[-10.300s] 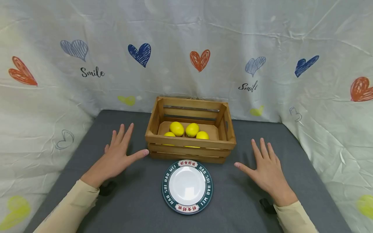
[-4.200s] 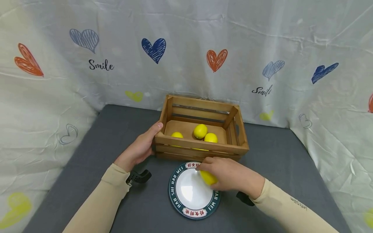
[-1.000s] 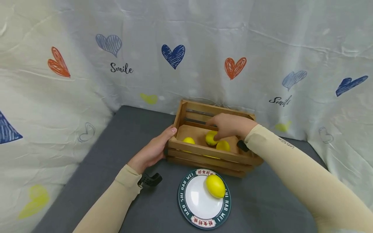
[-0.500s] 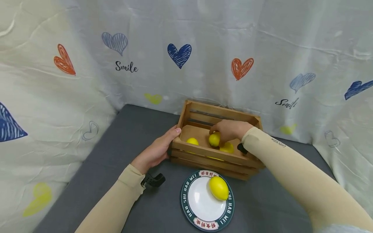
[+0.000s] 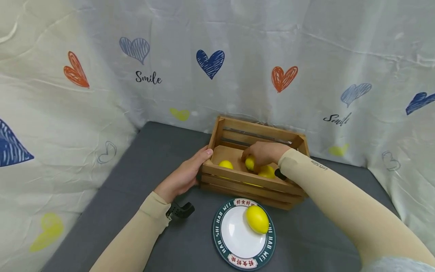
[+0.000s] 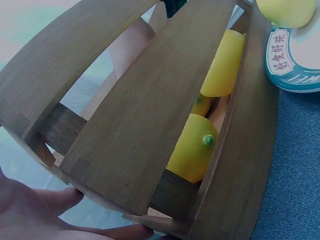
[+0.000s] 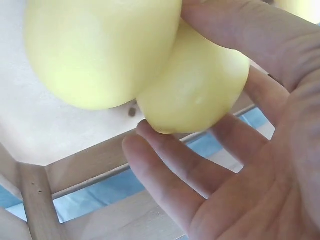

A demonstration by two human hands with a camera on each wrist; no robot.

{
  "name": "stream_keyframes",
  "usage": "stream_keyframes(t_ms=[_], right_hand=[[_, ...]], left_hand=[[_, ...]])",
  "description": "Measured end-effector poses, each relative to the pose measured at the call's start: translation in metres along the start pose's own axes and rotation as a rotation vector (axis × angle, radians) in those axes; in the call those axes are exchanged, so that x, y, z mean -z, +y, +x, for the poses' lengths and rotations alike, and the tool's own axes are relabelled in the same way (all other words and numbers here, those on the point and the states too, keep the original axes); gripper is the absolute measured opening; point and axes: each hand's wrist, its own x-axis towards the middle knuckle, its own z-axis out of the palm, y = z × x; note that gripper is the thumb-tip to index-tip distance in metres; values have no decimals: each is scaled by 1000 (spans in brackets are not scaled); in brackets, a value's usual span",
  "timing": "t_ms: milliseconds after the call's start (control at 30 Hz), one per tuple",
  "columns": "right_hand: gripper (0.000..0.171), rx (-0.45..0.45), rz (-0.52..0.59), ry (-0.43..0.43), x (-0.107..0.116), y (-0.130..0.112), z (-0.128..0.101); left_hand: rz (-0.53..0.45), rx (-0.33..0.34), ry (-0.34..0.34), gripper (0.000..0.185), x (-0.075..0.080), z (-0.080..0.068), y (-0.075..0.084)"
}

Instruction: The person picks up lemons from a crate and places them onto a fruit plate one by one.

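Observation:
My left hand [image 5: 185, 172] grips the left end of the wooden slatted crate [image 5: 255, 127], thumb at its top rim. In the left wrist view, its fingers [image 6: 60, 200] lie against the crate's end. Reaching inside, my right hand [image 5: 266, 153] holds a yellow lemon [image 5: 249, 163]. The right wrist view shows the thumb on this lemon [image 7: 200, 85] and the fingers curled behind it, with another lemon [image 7: 100, 50] right beside. Two more lemons show in the crate, one at the left [image 5: 225, 164] and one under my right wrist [image 5: 267, 172]. The front slats partly hide them.
A white plate [image 5: 238, 238] with a green lettered rim stands in front of the crate, bearing one lemon [image 5: 257, 219]. A grey cloth [image 5: 163, 151] covers the table. Behind hangs a pale curtain [image 5: 244, 45] printed with hearts.
Earlier both hands were open beside the crate; the left then took its end. A lemon was put on the plate. My right hand went back into the crate and closed round another lemon.

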Motion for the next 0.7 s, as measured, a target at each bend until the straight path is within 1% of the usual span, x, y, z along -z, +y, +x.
stream_keyframes(t_ms=[133,233,433,567,700], right_hand=[[57,-9,-4,-9,1,0,1],[54,2,-20,-14,1,0,2],[53,-7,-39,-12,5,-2,-2],[57,38,-53,30,16,-6,-10],[58,69,-27,93,28,-11,-23]], left_hand=[[-4,-1,-3,91,0,2,0],[-3,1,-3,90,-1,2,0],[8,6,-1,90,-2,1,-1],[10,8,8,89,-1,0,0],[22,6,4,89,2,1,2]])
